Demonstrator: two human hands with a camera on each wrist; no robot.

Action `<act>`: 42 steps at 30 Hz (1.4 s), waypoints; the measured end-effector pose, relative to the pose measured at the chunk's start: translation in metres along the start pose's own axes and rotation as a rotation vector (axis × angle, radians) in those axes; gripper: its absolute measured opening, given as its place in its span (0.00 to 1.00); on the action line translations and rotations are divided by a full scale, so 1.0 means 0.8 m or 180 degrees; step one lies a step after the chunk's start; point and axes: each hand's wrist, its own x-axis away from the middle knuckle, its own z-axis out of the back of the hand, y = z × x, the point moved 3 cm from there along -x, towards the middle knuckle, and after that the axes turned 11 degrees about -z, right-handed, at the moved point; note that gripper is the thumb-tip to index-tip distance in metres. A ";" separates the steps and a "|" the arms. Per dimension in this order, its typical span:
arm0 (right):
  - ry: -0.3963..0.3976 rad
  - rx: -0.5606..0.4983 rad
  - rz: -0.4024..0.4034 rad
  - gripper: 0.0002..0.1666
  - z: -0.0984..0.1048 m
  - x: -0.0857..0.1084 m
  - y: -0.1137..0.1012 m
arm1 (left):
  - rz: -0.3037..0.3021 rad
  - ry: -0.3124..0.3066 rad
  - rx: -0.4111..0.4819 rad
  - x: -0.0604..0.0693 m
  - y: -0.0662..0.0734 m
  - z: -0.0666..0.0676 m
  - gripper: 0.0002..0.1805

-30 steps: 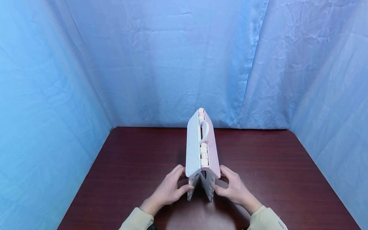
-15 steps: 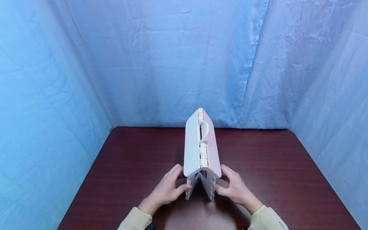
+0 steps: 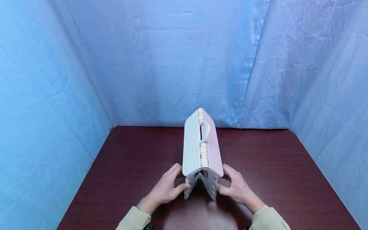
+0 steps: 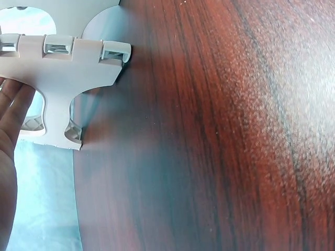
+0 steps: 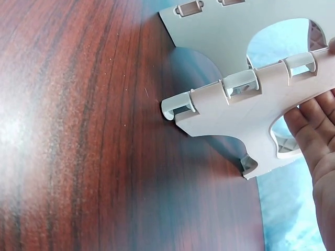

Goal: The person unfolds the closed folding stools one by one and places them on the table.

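A white folding step stool (image 3: 192, 143) stands half unfolded on the table in the head view, its ribbed top halves sloping down from a hinged ridge. A curved carry handle (image 3: 205, 132) shows at the ridge. My left hand (image 3: 165, 188) pinches the near end of its left leg panel, thumb in front and fingers behind. On the other side my right hand (image 3: 237, 190) grips the right leg panel likewise. Both wrist views show a hinged leg panel (image 4: 57, 68) with a cut-out, and fingers (image 5: 309, 125) reaching into it. Some fingertips are hidden behind the panels.
A dark red wood-grain table (image 3: 129, 159) lies under the stool. Blue cloth curtains (image 3: 172, 64) hang behind it and along both sides. Pale sleeves (image 3: 135, 218) cover the forearms.
The two halves of the stool have spread a little wider apart. My left hand has shifted slightly left, and my right hand slightly right, both keeping hold of the leg panels.
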 end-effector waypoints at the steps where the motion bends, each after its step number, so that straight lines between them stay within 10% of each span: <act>1: 0.0006 0.0012 0.0006 0.30 0.001 0.000 0.000 | -0.0017 0.0005 -0.0008 0.000 0.000 0.000 0.26; 42: 0.0012 0.0147 -0.0033 0.33 0.014 0.003 0.008 | 0.0130 -0.0103 0.0050 0.004 -0.002 0.009 0.24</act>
